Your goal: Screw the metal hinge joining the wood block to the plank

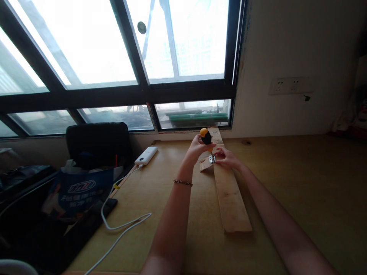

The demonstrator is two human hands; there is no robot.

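My left hand (197, 147) is closed around a screwdriver (205, 136) with a yellow and black handle, held upright with its tip down. Under the tip sits a metal hinge (212, 159), lying where a small wood piece (205, 164) meets a long wooden board (230, 194). My right hand (226, 157) rests on the board at the right of the hinge, thumb and fingers bent close to its edge. Whether those fingers pinch a screw or only steady the hinge is too small to tell.
A white power bank (146, 156) with a white cable (126, 225) lies on the table (301, 198) at the left. Beyond the left edge stand a black chair (97, 139) and a blue bag (83, 191). A window (183, 42) and a wall socket (292, 86) are behind.
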